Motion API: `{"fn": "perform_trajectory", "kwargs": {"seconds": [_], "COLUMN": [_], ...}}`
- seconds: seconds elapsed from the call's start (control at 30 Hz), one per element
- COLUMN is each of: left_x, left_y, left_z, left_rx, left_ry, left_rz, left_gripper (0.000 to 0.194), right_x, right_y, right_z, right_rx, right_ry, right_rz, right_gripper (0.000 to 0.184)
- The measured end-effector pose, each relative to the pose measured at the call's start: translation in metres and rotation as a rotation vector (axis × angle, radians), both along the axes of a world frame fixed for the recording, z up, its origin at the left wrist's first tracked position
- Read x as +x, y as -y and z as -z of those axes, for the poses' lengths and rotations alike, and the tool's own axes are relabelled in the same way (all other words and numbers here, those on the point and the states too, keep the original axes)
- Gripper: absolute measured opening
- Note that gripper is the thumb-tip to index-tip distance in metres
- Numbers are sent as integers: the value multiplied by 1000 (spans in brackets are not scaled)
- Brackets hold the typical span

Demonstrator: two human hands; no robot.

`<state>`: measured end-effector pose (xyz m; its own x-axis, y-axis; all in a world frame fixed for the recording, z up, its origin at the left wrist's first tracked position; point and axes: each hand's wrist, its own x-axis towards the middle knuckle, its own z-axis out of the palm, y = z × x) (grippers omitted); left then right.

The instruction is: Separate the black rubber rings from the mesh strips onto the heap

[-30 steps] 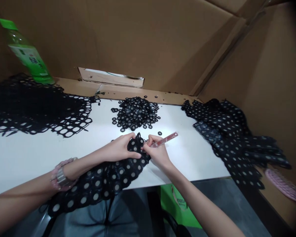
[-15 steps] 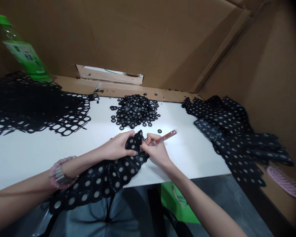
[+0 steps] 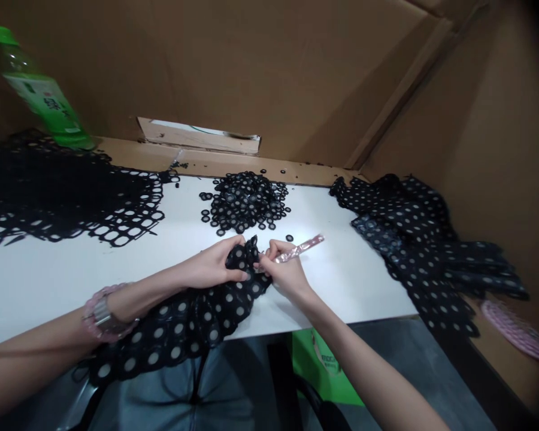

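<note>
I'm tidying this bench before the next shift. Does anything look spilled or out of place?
Yes: a few loose black rings lie on the cardboard ledge behind the white table. They look spilled because they sit apart from the main ring pile on the tabletop.

Brown cardboard walls (image 3: 269, 72) surround white tabletop (image 3: 350, 281); rectangular cutout (image 3: 197, 137) in back wall; grey floor (image 3: 399, 365) below.

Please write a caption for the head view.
Left hand bunches black openwork fabric; right hand holds a pink tool.

Silver watch (image 3: 102, 314) and pink beaded bracelet (image 3: 90, 309)
</note>
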<state>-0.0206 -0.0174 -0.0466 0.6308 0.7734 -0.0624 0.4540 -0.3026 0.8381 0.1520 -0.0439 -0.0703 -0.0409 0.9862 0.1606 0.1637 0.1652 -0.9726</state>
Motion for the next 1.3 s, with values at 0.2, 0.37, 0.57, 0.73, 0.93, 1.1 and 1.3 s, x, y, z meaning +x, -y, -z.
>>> {"fn": "perform_trajectory", "kwargs": {"seconds": [0.2, 0.37, 0.57, 0.73, 0.93, 1.1, 1.3], "left_x": [-5, -1, 4, 5, 5, 5, 4], "left_y": [3, 5, 9, 8, 9, 12, 13], "left_z": [-5, -12, -12, -10, -5, -5, -3], "left_rx": [-3, -51, -52, 26, 23, -15, -142], "left_ry": [-106, -102, -181, -202, -122, -60, 80], "left_rz": [52, 84, 25, 36, 35, 17, 34], "left_gripper": [28, 26, 56, 59, 55, 49, 40], "right_x": [8, 6, 5, 5, 6, 5, 0], "right_y": [5, 12, 12, 13, 13, 15, 20], "right_z": [1, -6, -9, -7, -9, -8, -7], "right_rx": [-84, -16, 7, 4, 6, 80, 221], "right_ry": [-116, 113, 159, 153, 148, 227, 380], "right_rz": [-50, -60, -89, -118, -136, -142, -136], "right_gripper": [27, 29, 27, 26, 25, 27, 29]}}
